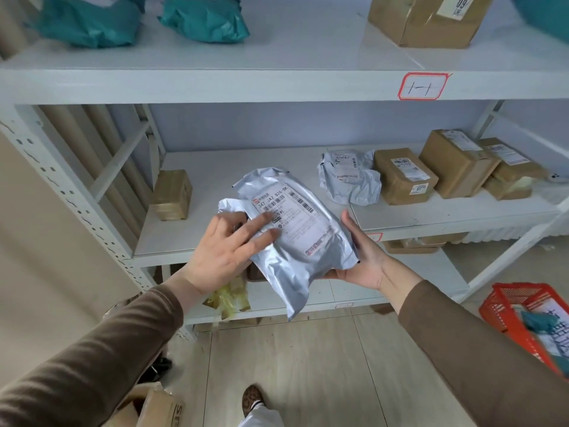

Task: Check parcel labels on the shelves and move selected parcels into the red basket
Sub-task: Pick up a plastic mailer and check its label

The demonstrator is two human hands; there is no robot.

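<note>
Holding a grey parcel (295, 238) at frame centre, label (289, 211) up, a person checks it in front of the shelf (215, 180). Left hand (221, 251) lies on its left end w/ fingers spread flat, no clenched grip; right hand (360, 257) cradles it from below, palm open. Red basket (505, 306) sits lower right, on the floor. Risk: slick bag, unpinched, could slide off the palm on the way to the basket.
</note>
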